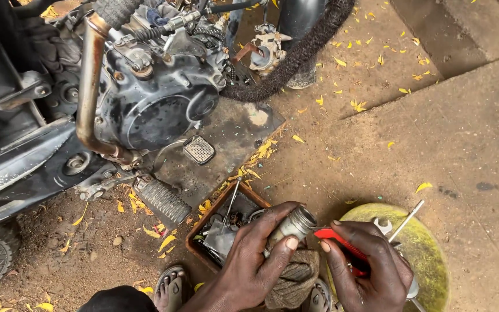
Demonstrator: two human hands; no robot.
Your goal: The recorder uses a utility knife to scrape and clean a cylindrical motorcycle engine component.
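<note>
No packages, labels, signs or screens show anywhere in this view.

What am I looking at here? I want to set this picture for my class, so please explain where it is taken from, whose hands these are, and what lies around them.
The one picture comes from a camera on a person's head, looking down at their own hands. The left hand grips a small grey metal cylinder with a threaded end. The right hand holds a red-handled tool with its tip at that cylinder. Below them, on the dirt ground, sits a rusty metal tray of small parts, and a yellow-green round lid with a wrench on it. At upper left stands a motorcycle engine with its exhaust pipe and footrest. Yellow leaves are scattered about.
</note>
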